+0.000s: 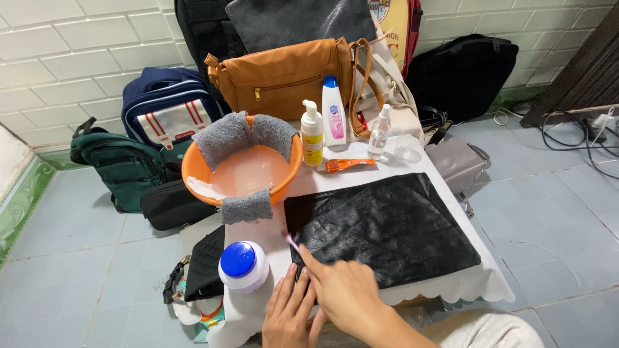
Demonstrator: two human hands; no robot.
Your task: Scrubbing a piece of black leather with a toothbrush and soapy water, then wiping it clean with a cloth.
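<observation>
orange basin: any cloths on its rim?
Yes, grey cloths hang over the rim of the orange basin, at the back and front.

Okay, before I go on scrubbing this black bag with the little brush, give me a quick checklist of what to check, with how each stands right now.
1. Brush: right hand holds the small brush, its head at the left edge of the black bag: ok.
2. Bag steadied: left hand rests at the bag's near corner: ok.
3. Bag flat on the white table cover: ok.
4. Water ready: orange basin holds cloudy water, grey cloths on its rim: ok.
5. Blue-lidded jar close to the left hand: lid on, ok.
6. Bristles wet enough: cannot tell.
</observation>
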